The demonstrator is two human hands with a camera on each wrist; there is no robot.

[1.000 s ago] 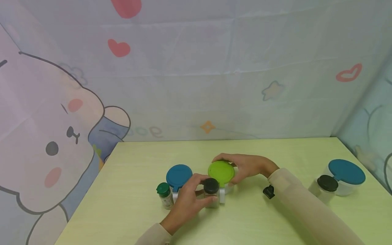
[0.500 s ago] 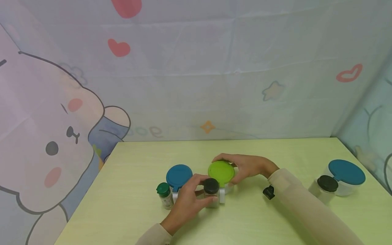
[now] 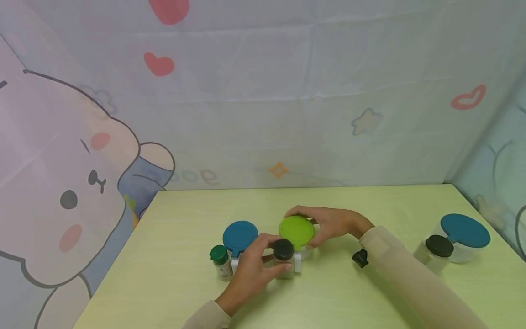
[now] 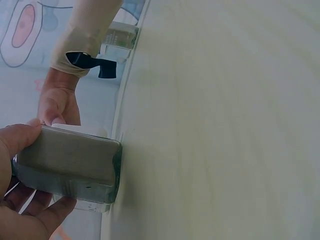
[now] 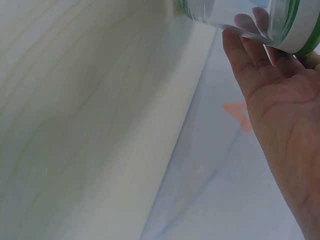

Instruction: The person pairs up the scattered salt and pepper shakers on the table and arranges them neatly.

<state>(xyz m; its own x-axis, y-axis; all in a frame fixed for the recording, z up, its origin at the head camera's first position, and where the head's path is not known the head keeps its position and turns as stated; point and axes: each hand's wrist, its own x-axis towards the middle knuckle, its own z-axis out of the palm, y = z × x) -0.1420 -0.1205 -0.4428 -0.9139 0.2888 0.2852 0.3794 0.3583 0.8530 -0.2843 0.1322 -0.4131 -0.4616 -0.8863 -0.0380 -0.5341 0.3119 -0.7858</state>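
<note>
In the head view my left hand (image 3: 254, 267) grips a small glass jar (image 3: 283, 269) with a black lid, thumb on the near side and fingers on the far side. The left wrist view shows the jar's flat-sided glass body (image 4: 70, 160) between thumb and fingers. Just behind it stands a clear container with a bright green lid (image 3: 297, 230) and a white handle-like part at its front. My right hand (image 3: 330, 224) holds this container from behind and the right side. Through its clear wall (image 5: 207, 11), fingertips show in the right wrist view.
Left of my left hand are a blue-lidded container (image 3: 240, 236), partly hidden, and a small green-capped bottle (image 3: 222, 263). At the right stand another blue-lidded container (image 3: 464, 233) and a black-lidded jar (image 3: 436, 251), partly behind my sleeve. A fabric backdrop (image 3: 263, 91) hangs behind the table (image 3: 164, 292).
</note>
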